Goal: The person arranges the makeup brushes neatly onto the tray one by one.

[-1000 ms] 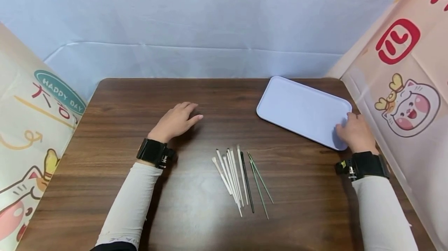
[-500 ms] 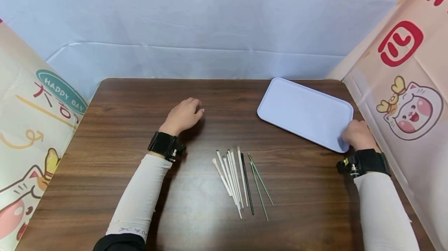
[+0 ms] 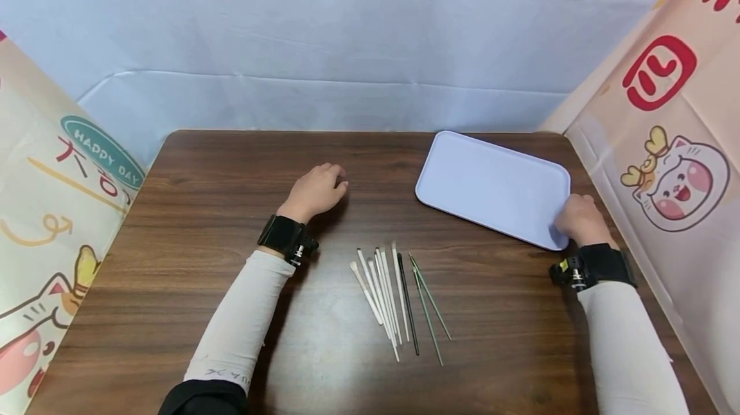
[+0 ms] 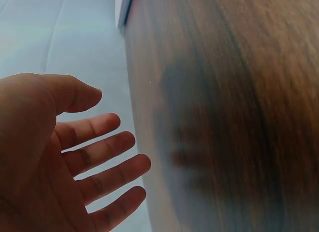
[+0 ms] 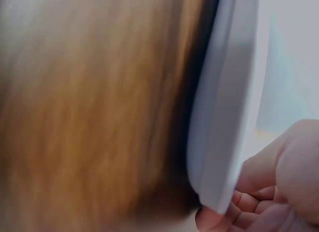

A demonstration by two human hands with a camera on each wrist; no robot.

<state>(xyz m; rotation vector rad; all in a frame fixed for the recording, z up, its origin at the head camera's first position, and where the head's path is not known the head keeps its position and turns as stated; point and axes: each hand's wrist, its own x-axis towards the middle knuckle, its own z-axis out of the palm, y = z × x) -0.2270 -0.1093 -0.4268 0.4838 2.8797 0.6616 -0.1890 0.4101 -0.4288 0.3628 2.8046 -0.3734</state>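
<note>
One tray [image 3: 491, 187] is right of centre in the head view, its lower-right corner pinched by the right hand [image 3: 584, 221]. Left of centre, the left hand [image 3: 315, 193] hovers above the table [image 3: 191, 222], fingers loosely spread, holding nothing. Brushes [image 3: 391, 294] lie together at the frame's lower middle.

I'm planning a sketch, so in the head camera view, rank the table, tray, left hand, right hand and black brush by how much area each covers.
Largest to smallest:
1. Table
2. Tray
3. Left hand and right hand: too alike to rank
4. Black brush: long, but very thin
</note>
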